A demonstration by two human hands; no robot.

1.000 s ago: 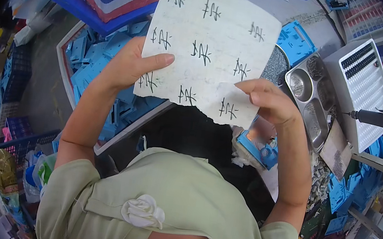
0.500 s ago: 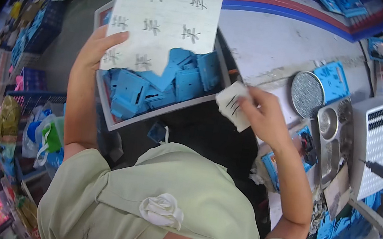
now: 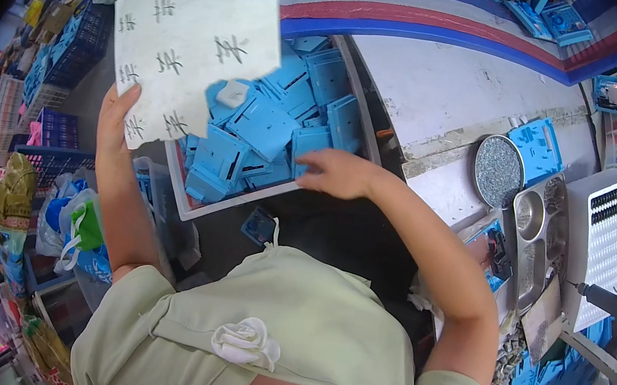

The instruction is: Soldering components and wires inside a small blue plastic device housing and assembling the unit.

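My left hand (image 3: 117, 117) is raised at the upper left and grips the lower edge of a white sheet (image 3: 197, 30) marked with dark tally strokes. The sheet hangs over a white tray (image 3: 245, 198) heaped with several flat blue plastic parts (image 3: 270, 125). A small white scrap (image 3: 233, 93) lies on the parts just below the sheet. My right hand (image 3: 338, 173) hovers palm down over the tray's near right corner, fingers stretched toward the parts, and I see nothing in it.
A white table top (image 3: 446, 94) runs right of the tray, with a striped cloth (image 3: 425, 13) behind it. A round metal dish (image 3: 498, 171), a steel compartment tray (image 3: 532, 237) and a white slotted box (image 3: 607, 232) stand at the right. Blue crates (image 3: 69, 56) and plastic bags (image 3: 74, 228) crowd the left.
My right hand tore a scrap off the sheet, then dropped to the tray and no longer holds it. My left hand carried the sheet up and left.
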